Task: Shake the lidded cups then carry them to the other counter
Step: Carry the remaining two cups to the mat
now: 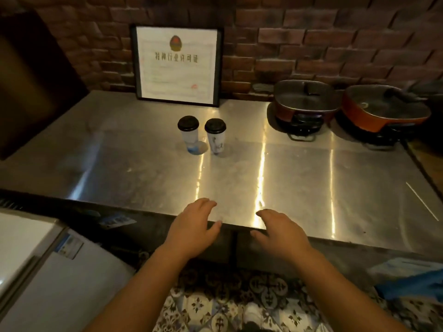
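Two white paper cups with black lids stand upright side by side on the steel counter, the left cup and the right cup almost touching. My left hand and my right hand hover over the counter's near edge, well short of the cups. The fingers of both hands are relaxed and hold nothing.
A framed certificate leans on the brick wall behind the cups. Two lidded electric pots sit at the back right. A white appliance stands low at the left, with patterned floor tiles below.
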